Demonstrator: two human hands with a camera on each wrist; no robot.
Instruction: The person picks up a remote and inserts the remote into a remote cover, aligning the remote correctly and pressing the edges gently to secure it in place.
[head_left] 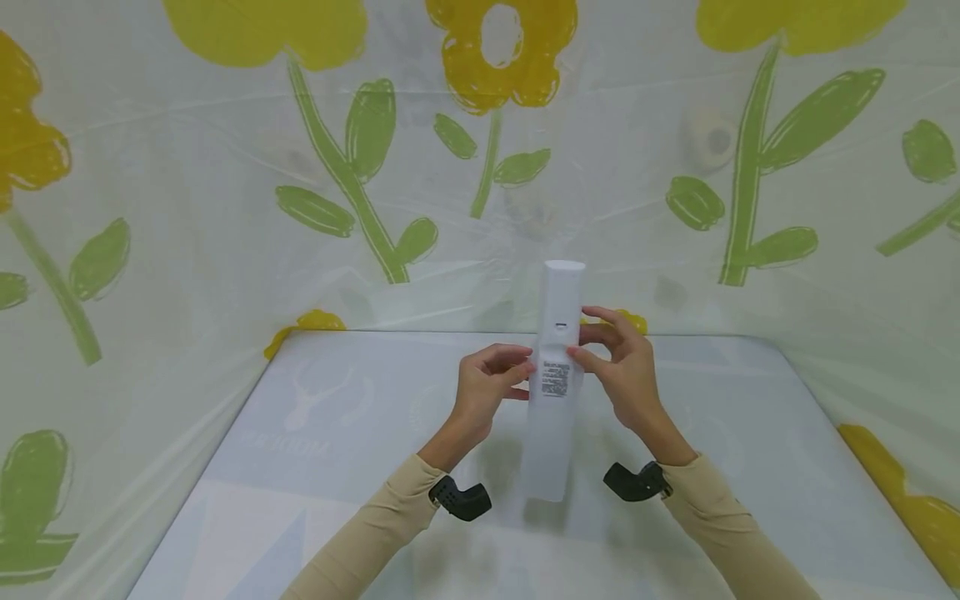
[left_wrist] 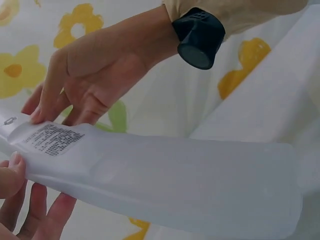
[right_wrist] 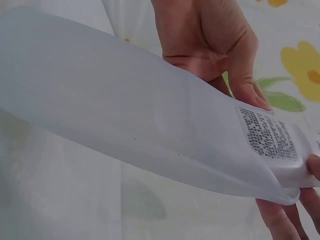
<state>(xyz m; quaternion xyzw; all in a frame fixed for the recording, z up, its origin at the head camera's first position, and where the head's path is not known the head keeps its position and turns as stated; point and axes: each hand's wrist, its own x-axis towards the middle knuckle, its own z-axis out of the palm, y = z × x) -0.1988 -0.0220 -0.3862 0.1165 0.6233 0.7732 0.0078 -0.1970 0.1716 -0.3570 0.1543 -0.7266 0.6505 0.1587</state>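
Observation:
A long white device (head_left: 562, 293) with a small slot near its upper part stands nearly upright before me; its exact kind cannot be told. Dark print covers a label (head_left: 556, 379) at its middle. Below, a frosted, whitish sleeve (right_wrist: 125, 95) surrounds the device, its edge flaring beside the label in the right wrist view. My left hand (head_left: 483, 383) pinches the left edge at label height, thumb toward me. On the opposite edge, my right hand (head_left: 628, 362) grips with its thumb in front and fingers behind. Both hands also show in the left wrist view.
Beneath the hands lies a pale table (head_left: 360, 417) with faint printed figures. Behind it hangs a whitish curtain (head_left: 615, 167) with yellow flowers and green leaves. Each wrist wears a black camera (head_left: 461, 500) over a beige sleeve (head_left: 375, 521).

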